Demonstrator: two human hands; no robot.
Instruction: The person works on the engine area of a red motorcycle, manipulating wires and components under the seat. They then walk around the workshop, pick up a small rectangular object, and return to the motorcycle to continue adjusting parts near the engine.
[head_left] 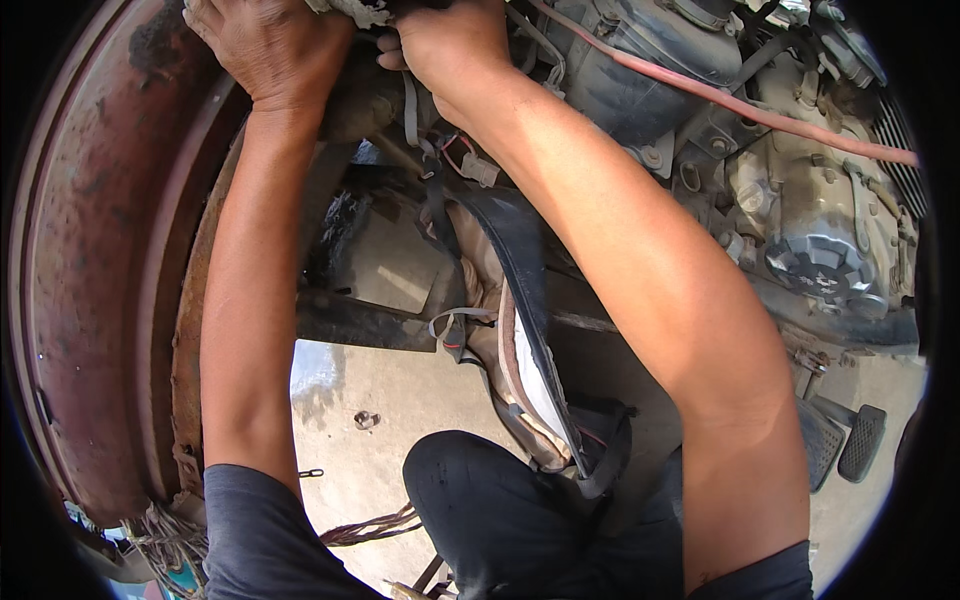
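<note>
Grey scrap (358, 11) is up around 11 o'clock, between the hands and cut off by the top edge, so I can't tell which way it points or its long axis. Left hand (270, 48) is near 11, right hand (452, 42) near 12 with fingers curled; can't tell if either's gripping. Scrap's edge looks rough, ragged. Rusty, curved panel (100, 270) at 9, smooth pink hose (835, 140) at 2.

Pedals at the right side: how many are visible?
2: one wider pedal beside the right arm, one narrower pedal farther right. The arm may hide more.
</note>
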